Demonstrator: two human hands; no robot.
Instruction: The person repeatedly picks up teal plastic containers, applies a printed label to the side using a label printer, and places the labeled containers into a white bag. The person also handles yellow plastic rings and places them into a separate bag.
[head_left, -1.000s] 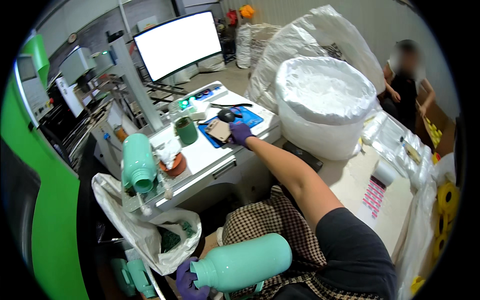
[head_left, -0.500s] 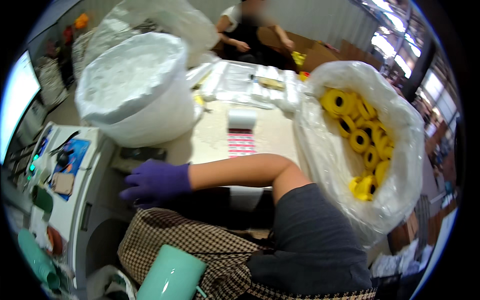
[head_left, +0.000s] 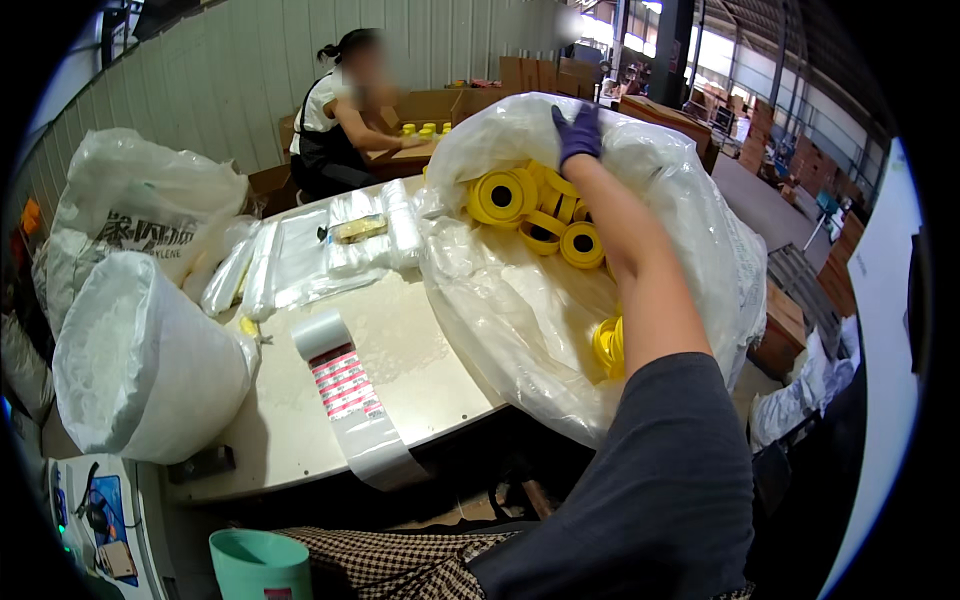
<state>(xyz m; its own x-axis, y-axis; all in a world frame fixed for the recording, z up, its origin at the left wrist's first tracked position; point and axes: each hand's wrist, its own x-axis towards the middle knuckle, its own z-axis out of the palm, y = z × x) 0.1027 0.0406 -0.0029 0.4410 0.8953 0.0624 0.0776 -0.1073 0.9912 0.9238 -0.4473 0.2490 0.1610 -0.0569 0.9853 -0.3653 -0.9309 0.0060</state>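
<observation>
My right hand (head_left: 580, 137), in a purple glove, is at the far rim of a large clear plastic bag (head_left: 520, 330). Its fingers are spread, and nothing shows in them. The arm reaches across the bag from the lower right. Inside lie several round yellow pieces (head_left: 502, 197) with dark centres; my forearm covers some of them. My left hand is out of view. Left of the bag, a roll of printed labels (head_left: 322, 336) rests on the table (head_left: 430, 370), its strip unrolled toward me over the near edge.
A white sack (head_left: 160, 370) with clear contents stands at left. Clear plastic bags (head_left: 310, 260) lie on the far table side. A teal cup (head_left: 260, 565) is near my apron. Beyond the table, another person (head_left: 345, 130) works at a cardboard box (head_left: 425, 105). A phone (head_left: 115, 558) lies lower left.
My right hand has swung from the table's left side to the bag's far rim. The view has turned right, bringing the other person and box more into sight.
</observation>
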